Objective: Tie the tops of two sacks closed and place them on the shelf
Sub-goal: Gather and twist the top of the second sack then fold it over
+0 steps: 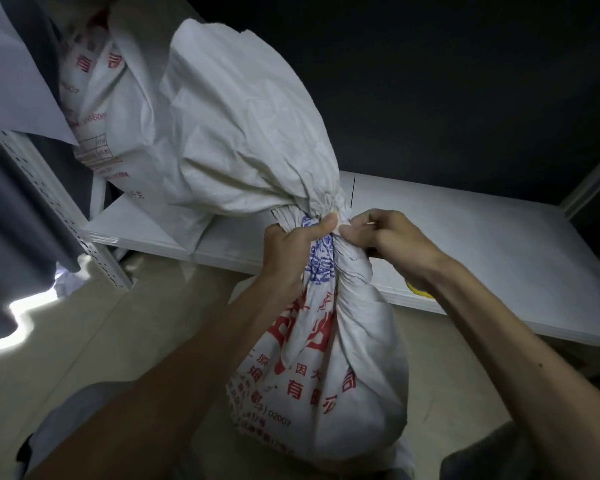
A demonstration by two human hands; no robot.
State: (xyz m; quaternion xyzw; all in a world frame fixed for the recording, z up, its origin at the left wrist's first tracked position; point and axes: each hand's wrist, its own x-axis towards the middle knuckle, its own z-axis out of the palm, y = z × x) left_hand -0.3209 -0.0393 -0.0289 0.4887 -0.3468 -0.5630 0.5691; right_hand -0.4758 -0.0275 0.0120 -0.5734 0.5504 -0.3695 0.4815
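White woven sack (326, 358) with red print stands upright in front of the shelf (482, 244). Left hand (291, 251) grips its gathered neck, fingers curled round it. Right hand (392, 240) pinches the neck beside the left thumb. Second sack (118, 109) sits on the shelf, far left.

A single wide-angle camera sat on the person's head and looked forward and down. It was close: both forearms stretched up from the lower edge, and the left grip (291, 251) and right grip (392, 240) lay together in mid-frame at the neck of the sack (326, 358). The shelf (482, 244) board slanted across the middle right, the floor (136, 323) lower left
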